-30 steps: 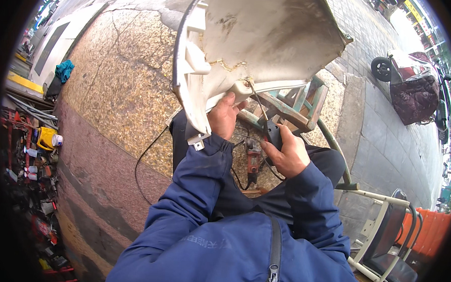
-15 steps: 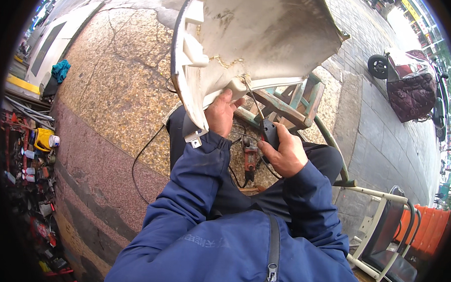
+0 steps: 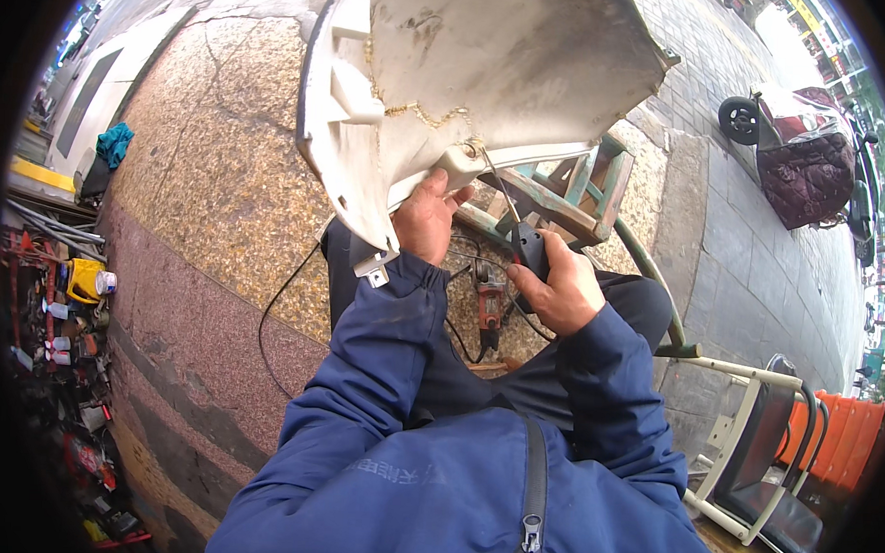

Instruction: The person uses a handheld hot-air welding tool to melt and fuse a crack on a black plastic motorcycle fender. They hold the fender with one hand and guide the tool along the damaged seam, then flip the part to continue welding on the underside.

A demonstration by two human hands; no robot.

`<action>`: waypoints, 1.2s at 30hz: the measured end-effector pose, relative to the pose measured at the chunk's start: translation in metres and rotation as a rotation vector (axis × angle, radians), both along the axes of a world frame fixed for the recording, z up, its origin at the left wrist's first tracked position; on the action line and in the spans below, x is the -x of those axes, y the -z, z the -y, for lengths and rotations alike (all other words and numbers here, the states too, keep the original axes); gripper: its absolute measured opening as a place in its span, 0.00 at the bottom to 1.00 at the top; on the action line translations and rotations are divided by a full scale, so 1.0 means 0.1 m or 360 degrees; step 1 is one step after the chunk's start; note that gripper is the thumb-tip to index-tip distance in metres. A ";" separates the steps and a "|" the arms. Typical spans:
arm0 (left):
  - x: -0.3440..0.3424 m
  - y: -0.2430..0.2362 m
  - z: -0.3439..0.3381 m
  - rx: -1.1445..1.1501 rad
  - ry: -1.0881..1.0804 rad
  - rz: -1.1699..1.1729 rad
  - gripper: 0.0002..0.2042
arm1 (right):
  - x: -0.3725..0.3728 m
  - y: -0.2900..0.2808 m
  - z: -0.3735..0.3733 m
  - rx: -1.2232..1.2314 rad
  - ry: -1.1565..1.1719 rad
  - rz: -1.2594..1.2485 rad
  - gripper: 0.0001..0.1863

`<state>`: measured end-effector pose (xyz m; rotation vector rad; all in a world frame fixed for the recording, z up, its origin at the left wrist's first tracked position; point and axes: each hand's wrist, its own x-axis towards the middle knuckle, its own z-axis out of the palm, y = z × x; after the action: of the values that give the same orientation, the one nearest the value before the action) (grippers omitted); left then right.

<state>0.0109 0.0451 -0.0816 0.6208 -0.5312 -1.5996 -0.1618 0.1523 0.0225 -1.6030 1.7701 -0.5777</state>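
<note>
A large off-white moulded plastic panel (image 3: 499,64), scuffed inside and dark along its outer edge, stands tilted before me. A yellowish bumpy seam (image 3: 424,111) runs across its inner face. My left hand (image 3: 427,217) grips its lower edge, thumb up beside a small raised boss (image 3: 461,162); the other fingers are partly hidden. In my right hand (image 3: 565,289) is a soldering iron (image 3: 529,252) with a black handle. Its thin metal shaft points up and left, the tip at the panel next to the boss.
Behind the panel stands a worn green wooden stool (image 3: 601,194). An orange-red angle grinder (image 3: 489,303) lies between my legs, among black cables (image 3: 270,319). Tools and parts (image 3: 64,361) crowd the left side. At right are a metal-framed chair (image 3: 762,463), an orange crate (image 3: 832,436) and a parked scooter (image 3: 807,172).
The panel has shifted a little to the left and tilted slightly, my left hand moving with it. The iron stays near the boss, its tip in about the same place.
</note>
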 end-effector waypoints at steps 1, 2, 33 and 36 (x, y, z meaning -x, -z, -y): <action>0.00 -0.01 0.00 0.0008 -0.0003 -0.0009 0.19 | 0.00 -0.01 0.00 -0.0004 -0.0007 0.0054 0.31; 0.00 -0.01 -0.01 0.0016 -0.0004 -0.0005 0.19 | 0.00 0.00 0.00 -0.0014 0.0002 0.0018 0.31; -0.01 -0.03 -0.01 0.0030 0.0020 -0.0018 0.19 | 0.04 -0.04 0.06 0.0060 -0.0061 -0.0045 0.26; -0.01 -0.03 0.00 0.0041 0.0027 -0.0037 0.19 | 0.03 -0.07 0.05 0.0009 -0.0062 -0.0031 0.25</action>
<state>0.0116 0.0456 -0.0791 0.5790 -0.5399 -1.6118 -0.1649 0.1469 0.0291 -1.6488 1.7488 -0.5507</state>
